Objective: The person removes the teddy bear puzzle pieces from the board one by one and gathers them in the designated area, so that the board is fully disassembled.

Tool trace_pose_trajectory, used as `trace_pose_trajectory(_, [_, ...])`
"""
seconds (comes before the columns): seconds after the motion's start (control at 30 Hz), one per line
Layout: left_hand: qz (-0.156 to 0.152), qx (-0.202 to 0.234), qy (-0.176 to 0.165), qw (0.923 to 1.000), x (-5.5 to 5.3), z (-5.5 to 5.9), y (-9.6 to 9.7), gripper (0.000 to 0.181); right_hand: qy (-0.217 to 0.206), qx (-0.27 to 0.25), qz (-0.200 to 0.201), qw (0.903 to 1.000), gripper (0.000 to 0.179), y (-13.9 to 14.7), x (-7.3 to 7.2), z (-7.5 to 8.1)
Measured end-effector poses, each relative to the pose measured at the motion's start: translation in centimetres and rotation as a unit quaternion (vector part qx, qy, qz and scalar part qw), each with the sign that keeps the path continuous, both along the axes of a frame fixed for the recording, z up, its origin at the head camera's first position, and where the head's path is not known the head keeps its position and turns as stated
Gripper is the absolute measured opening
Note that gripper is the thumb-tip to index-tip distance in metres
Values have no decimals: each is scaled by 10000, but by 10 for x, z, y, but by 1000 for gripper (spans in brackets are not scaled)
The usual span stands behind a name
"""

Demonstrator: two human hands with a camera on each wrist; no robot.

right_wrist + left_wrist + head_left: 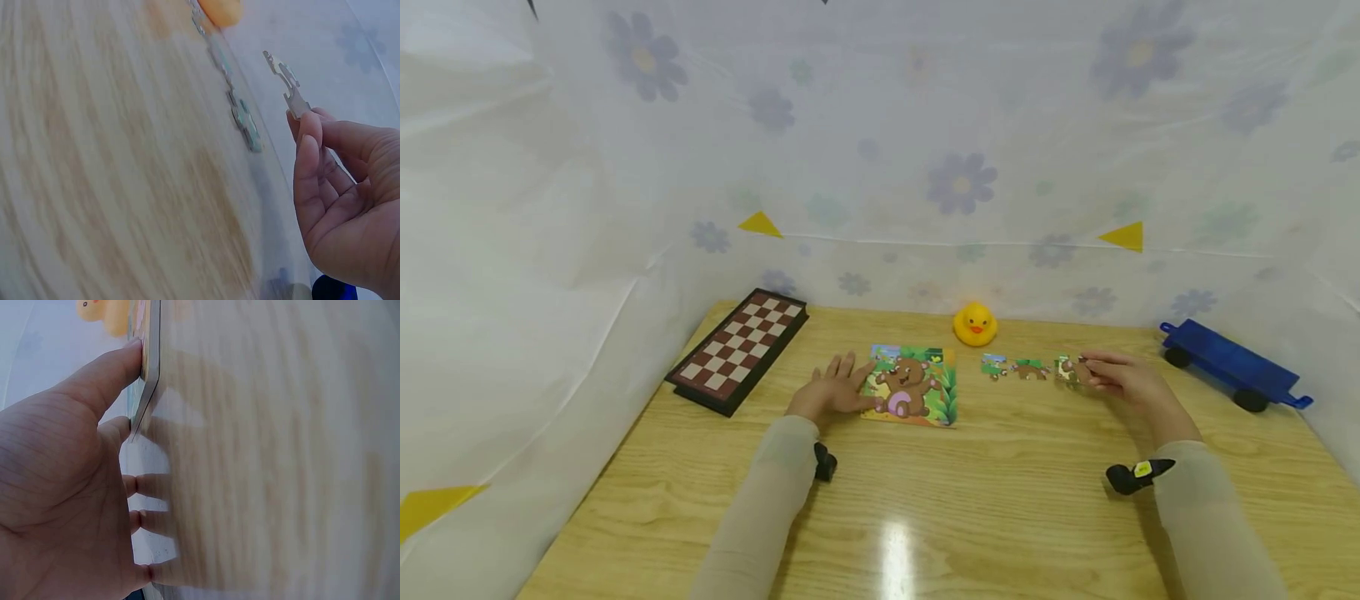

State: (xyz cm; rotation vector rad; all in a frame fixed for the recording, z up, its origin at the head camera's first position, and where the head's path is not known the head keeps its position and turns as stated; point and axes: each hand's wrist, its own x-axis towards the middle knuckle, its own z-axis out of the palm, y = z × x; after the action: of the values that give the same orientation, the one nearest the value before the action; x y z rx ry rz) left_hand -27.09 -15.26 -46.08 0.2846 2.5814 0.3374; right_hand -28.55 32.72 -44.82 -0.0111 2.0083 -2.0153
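Observation:
A bear puzzle board (910,387) lies flat on the table. My left hand (837,390) rests at its left side, fingers spread; in the left wrist view, the thumb and index finger touch the board's edge (149,394). My right hand (1135,387) pinches a puzzle piece (294,94) between thumb and fingertips, raised above the tabletop. To the left of that hand, loose puzzle pieces lie in a row, among them a blue-and-green one (994,364) and a brown-and-green one (1031,368). The held piece partly overlaps the row's right end in the head view.
Behind the pieces sits a yellow rubber duck (975,325). A brown-and-white checkered board (741,346) with a black frame lies at the left. Far right is a blue toy trailer (1232,358) with black wheels. A flowered white sheet (880,167) hangs behind the table.

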Motion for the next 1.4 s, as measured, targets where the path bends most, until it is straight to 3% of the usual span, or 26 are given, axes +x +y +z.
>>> trace_pose_trajectory(0.33, [-177,-103,58,9998,10,18,4,80,26,-59,-307,9995,26,36,7,-8])
trace_pose_trajectory(0.67, [-150,-107,-37,9998,11,20,4,79,-36,301,-509,9982,20,46,7,-14])
trace_pose_trajectory(1.03, [-161,-193,-84,9996,10,18,4,79,-320,-501,-982,9934,21,40,10,-19])
trace_pose_trajectory(1.27, [-123,-118,-50,9998,10,19,4,79,-341,-761,-846,9929,32,44,13,-20])
trace_pose_trajectory(1.4, [-109,-129,-25,9999,10,18,3,79,-281,-827,-677,9939,29,48,14,-21])
